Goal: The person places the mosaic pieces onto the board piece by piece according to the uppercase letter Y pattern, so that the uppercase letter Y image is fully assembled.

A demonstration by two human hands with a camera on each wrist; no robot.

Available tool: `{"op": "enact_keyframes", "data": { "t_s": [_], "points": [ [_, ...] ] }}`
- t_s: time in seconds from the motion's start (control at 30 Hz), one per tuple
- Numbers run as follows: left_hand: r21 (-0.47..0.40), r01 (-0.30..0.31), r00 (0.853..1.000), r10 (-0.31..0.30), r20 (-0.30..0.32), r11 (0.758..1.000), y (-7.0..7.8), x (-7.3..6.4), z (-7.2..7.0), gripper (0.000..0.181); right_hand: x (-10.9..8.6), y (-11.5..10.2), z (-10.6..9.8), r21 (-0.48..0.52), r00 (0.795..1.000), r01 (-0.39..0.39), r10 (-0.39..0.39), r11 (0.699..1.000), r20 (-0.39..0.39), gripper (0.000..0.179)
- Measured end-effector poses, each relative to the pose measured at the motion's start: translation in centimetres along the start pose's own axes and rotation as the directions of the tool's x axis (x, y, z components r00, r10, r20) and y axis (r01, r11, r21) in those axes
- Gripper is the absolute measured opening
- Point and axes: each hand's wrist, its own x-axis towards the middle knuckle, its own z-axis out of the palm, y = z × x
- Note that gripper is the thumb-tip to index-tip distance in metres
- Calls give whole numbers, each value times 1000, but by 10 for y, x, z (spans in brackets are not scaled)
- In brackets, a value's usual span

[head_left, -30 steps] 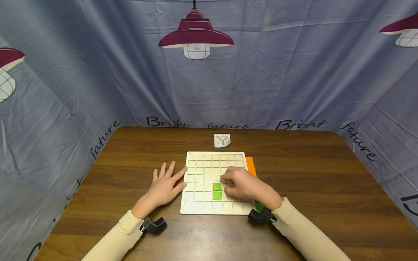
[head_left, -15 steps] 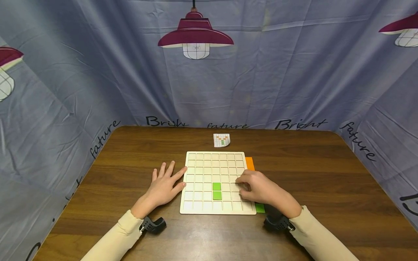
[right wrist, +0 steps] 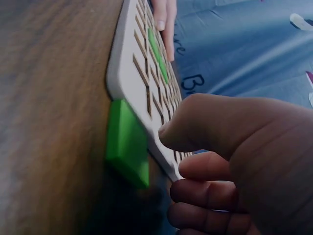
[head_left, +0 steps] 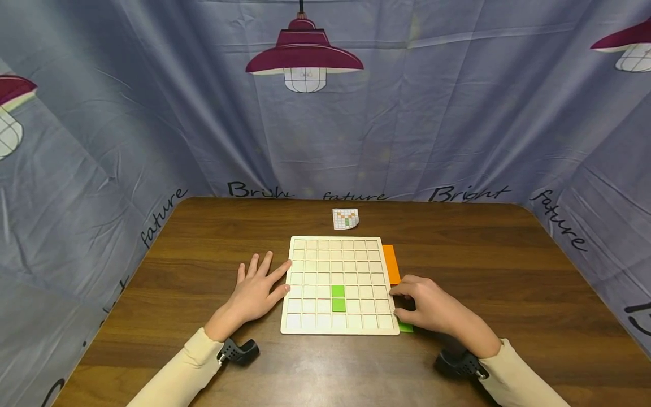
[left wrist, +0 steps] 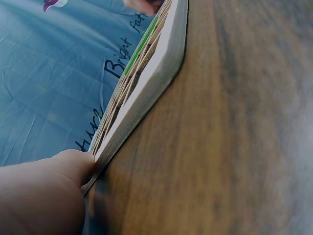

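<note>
The left hand (head_left: 250,297), grip spread, touches the square pale-wood grid board (head_left: 311,263) at nine o'clock; the right hand (head_left: 426,303), grip loosely parted, is near three; two square green tiles (head_left: 338,291) sit inside, toward six.

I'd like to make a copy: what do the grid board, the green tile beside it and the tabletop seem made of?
Grid board: probably wood; pale, matte, with brown-edged cut squares.
Green tile: painted wood or plastic, can't tell which; smooth, evenly coloured.
Tabletop: wood or wood-look laminate; streaky brown grain, soft sheen on the near side.
</note>
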Motion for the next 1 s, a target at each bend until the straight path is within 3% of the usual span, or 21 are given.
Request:
{"op": "enact_keyframes", "data": {
  "t_s": [0.4, 1.0],
  "points": [
    [13, -1, 1000, 1, -12, 1000, -1, -1, -1, 58, -14, 0, -2, 3, 998, -51, 51, 999, 41, 39],
    [8, 0, 1000, 0, -2, 1000, 0, 0, 0, 58, -19, 1, 3, -30, 998, -50, 51, 998, 25, 45]
  ]
}}
